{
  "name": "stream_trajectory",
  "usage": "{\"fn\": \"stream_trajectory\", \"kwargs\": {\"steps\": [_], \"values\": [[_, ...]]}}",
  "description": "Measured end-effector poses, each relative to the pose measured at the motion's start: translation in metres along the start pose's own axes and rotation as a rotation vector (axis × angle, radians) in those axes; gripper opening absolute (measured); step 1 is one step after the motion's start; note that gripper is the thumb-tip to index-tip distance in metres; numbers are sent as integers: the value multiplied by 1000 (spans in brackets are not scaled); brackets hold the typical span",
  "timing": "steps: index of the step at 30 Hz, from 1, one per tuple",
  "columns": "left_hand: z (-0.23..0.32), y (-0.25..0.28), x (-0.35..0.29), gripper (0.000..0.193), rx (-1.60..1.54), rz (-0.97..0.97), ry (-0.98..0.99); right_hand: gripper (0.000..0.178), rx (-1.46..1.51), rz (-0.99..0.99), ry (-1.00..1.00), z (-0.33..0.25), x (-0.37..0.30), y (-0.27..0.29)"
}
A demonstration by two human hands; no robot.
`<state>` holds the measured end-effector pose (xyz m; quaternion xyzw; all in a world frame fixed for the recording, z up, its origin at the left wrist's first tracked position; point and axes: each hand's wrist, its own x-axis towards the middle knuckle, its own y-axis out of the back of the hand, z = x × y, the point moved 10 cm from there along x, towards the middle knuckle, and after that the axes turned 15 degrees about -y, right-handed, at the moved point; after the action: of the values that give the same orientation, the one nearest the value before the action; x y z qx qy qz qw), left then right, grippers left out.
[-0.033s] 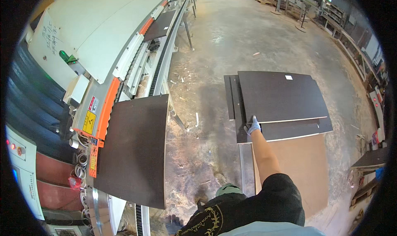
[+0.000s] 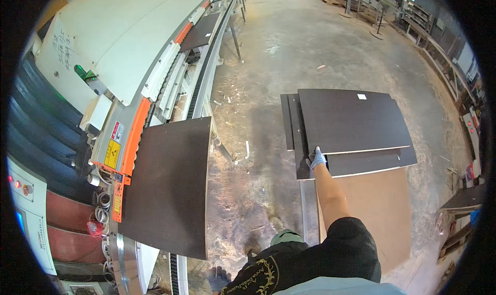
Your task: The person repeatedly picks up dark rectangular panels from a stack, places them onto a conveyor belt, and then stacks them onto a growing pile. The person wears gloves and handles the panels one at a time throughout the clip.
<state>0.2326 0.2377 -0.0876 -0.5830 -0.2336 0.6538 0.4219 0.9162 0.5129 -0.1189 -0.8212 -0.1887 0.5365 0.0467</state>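
Observation:
My right hand [image 2: 316, 159], in a pale blue-grey glove, grips the near left corner of the top dark brown panel [image 2: 356, 120], thumb up at its edge. This panel, with a small white label, lies on a stack of similar dark panels [image 2: 361, 163]. My left hand [image 2: 220, 280] hangs low near the bottom edge, gloved and in shadow, its fingers apart and nothing seen in them. Left of it, another dark brown panel [image 2: 165, 191] lies on the machine's infeed, its far left side against the orange guard [image 2: 135, 140].
A long white machine [image 2: 139, 31] runs along the left, with a conveyor rail [image 2: 199, 83] beside it. A further dark panel [image 2: 201, 32] sits on that line. Under the stack lies a brown board [image 2: 369, 207]. Scraps [image 2: 247, 149] litter the concrete floor. Racks [image 2: 429, 42] stand far right.

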Motion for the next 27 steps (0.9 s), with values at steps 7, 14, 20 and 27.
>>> {"fn": "stream_trajectory", "kwargs": {"steps": [7,14,20,27], "values": [[-129,-135,81,40,939,-119,147,39,-205,-246,-43,77,-45,70],[-306,-152,235,65,1296,-543,151,47,-219,-569,-808,271,-182,136],[-189,-218,202,59,1522,-2,-430,80,111,-607,-109,71,-175,168],[-127,-282,112,42,1451,-203,-697,48,343,-561,-92,59,-131,220]]}}
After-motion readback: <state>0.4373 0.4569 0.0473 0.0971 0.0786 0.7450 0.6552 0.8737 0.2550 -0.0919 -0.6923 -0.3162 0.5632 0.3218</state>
